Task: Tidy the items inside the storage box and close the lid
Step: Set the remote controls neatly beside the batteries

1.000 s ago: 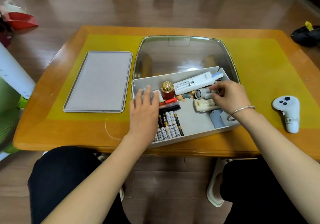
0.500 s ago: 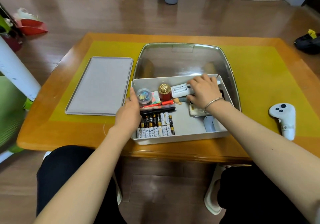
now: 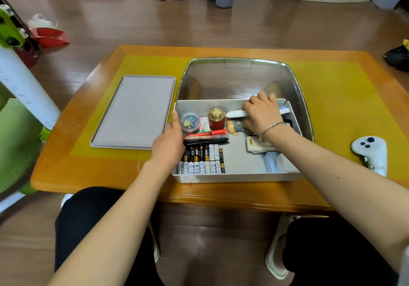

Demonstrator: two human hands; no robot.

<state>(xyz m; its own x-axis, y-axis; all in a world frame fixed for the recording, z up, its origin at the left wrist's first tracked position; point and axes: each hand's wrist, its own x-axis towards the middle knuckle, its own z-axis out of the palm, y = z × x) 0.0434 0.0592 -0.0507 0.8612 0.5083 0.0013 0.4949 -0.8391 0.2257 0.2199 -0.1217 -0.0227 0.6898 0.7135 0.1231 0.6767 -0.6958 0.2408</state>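
Note:
The grey storage box (image 3: 234, 176) sits at the table's near edge, holding several batteries (image 3: 202, 160), pens (image 3: 205, 137), a clear round tub of clips (image 3: 190, 121), a red jar with a gold top (image 3: 217, 119), a small figurine (image 3: 235, 126) and a white device (image 3: 257, 147). My left hand (image 3: 169, 141) rests against the box's left wall, fingers straight. My right hand (image 3: 261, 114) grips a long white device (image 3: 234, 113) at the box's back right. The grey lid (image 3: 135, 110) lies flat to the left of the box.
A shiny metal tray (image 3: 239, 79) lies behind the box on the yellow mat (image 3: 336, 99). A white controller (image 3: 370, 151) rests at the right. My legs are under the table's near edge. A bin and shoes stand on the floor beyond.
My left hand slid from over the box's contents to its left wall. My right hand moved back and took the long white device toward the rear wall. The view tilted up.

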